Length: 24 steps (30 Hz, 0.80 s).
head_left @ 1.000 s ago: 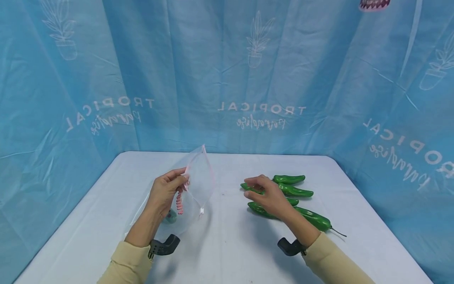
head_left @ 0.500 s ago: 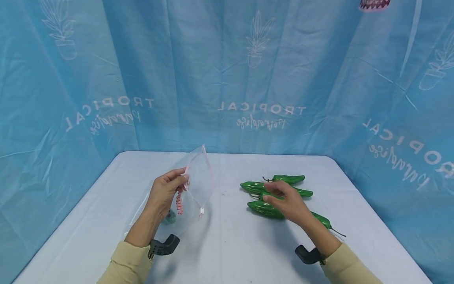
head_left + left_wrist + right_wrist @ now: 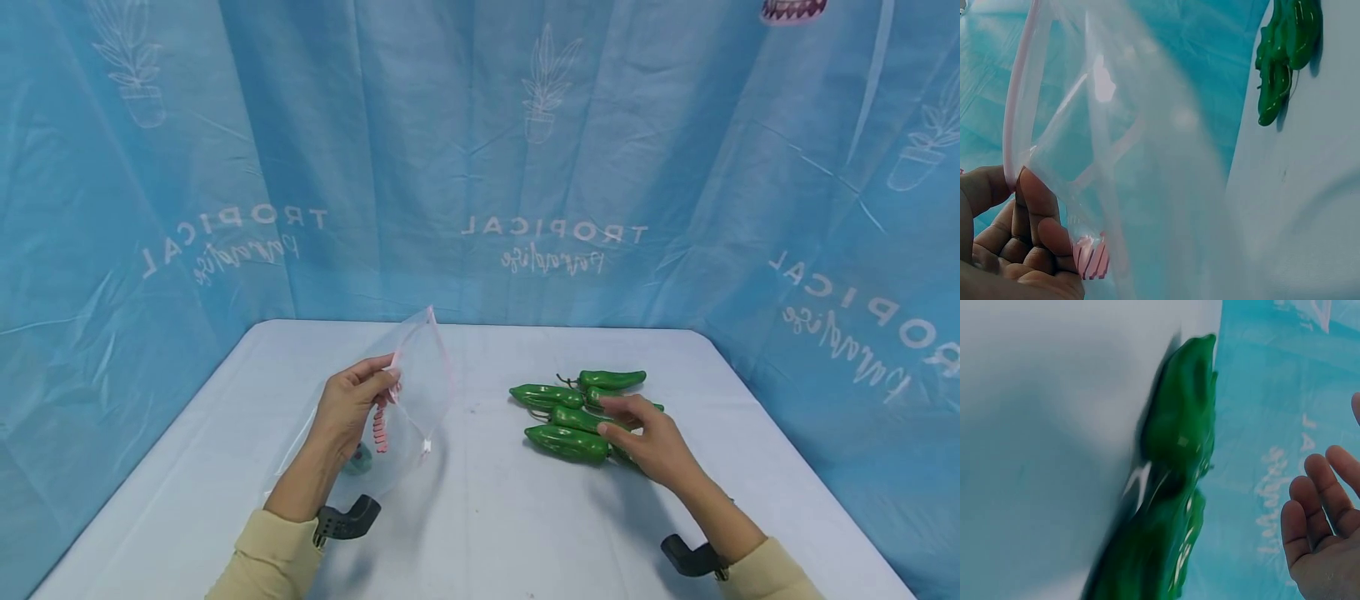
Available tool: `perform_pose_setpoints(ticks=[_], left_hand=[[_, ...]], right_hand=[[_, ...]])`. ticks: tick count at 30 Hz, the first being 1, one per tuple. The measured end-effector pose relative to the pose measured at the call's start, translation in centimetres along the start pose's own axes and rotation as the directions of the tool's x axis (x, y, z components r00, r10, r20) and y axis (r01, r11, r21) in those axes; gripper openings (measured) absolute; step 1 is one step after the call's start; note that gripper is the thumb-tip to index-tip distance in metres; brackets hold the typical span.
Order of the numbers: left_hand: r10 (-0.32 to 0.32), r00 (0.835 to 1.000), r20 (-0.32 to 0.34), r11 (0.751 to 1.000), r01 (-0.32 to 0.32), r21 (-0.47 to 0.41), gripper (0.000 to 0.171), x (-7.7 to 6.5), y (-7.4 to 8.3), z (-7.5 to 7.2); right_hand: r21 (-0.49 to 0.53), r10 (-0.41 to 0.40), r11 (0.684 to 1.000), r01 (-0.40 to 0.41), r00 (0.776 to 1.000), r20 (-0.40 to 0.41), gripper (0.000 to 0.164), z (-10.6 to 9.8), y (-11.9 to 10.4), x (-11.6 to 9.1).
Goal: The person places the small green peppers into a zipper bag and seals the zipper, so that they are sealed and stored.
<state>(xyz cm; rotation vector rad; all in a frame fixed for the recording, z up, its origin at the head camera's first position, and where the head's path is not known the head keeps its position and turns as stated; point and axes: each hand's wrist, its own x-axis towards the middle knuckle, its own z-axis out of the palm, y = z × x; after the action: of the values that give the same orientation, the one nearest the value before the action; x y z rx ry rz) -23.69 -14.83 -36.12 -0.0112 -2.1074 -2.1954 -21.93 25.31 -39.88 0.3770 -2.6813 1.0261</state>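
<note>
My left hand point(image 3: 351, 407) pinches the rim of a clear zip bag point(image 3: 422, 383) between thumb and fingers, and the bag's mouth gapes toward the right. Pink ridged print and a pink slider track show on it, along with a greenish round mark low down. Over on the right, several green chili peppers point(image 3: 567, 443) lie grouped on the table, some with thin stems. My right hand point(image 3: 651, 437) hovers above the right part of the group, fingers loosely bent and nothing held. It hides some of the peppers; in the right wrist view its fingers point(image 3: 1316, 494) are apart from them.
A white-covered table point(image 3: 480, 533) carries everything. Blue printed curtain point(image 3: 420, 167) hangs behind and at both sides, close to the table's edges. Each wrist bears a dark strapped device point(image 3: 348, 517).
My right hand has shifted rightward and slightly down over the peppers, uncovering the left ones and covering the right ones. The left hand and bag stay in place.
</note>
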Motion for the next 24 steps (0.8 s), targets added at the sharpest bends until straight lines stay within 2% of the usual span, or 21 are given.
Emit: perform_pose_setpoints(ticks=[3,10,13,18,24], left_hand=[[0.000,1.000,-0.003,1.000,0.000,-0.004,0.040,0.0,0.0,0.0],[-0.002,1.000,-0.008,1.000,0.002,0.001,0.040,0.1,0.0,0.1],[-0.001,1.000,-0.009,1.000,0.001,0.008,0.040,0.1,0.0,0.1],[-0.002,1.000,-0.007,1.000,0.002,0.002,0.040,0.0,0.1,0.1],[0.002,1.000,-0.003,1.000,-0.002,-0.001,0.041,0.0,0.1,0.1]], right_hand=[[-0.039,0.004,0.999,-0.005,1.000,-0.016,0.040,-0.6,1.0,-0.7],[-0.100,0.098,0.990,-0.099,0.995,-0.022,0.041,-2.1,2.9,-2.2],[-0.119,0.113,0.986,-0.116,0.993,-0.030,0.042,-2.7,3.4,-2.7],[-0.133,0.119,0.983,-0.124,0.992,-0.045,0.043,-3.2,4.4,-3.4],[-0.158,0.169,0.972,-0.171,0.985,-0.026,0.046,-3.6,5.7,-3.8]])
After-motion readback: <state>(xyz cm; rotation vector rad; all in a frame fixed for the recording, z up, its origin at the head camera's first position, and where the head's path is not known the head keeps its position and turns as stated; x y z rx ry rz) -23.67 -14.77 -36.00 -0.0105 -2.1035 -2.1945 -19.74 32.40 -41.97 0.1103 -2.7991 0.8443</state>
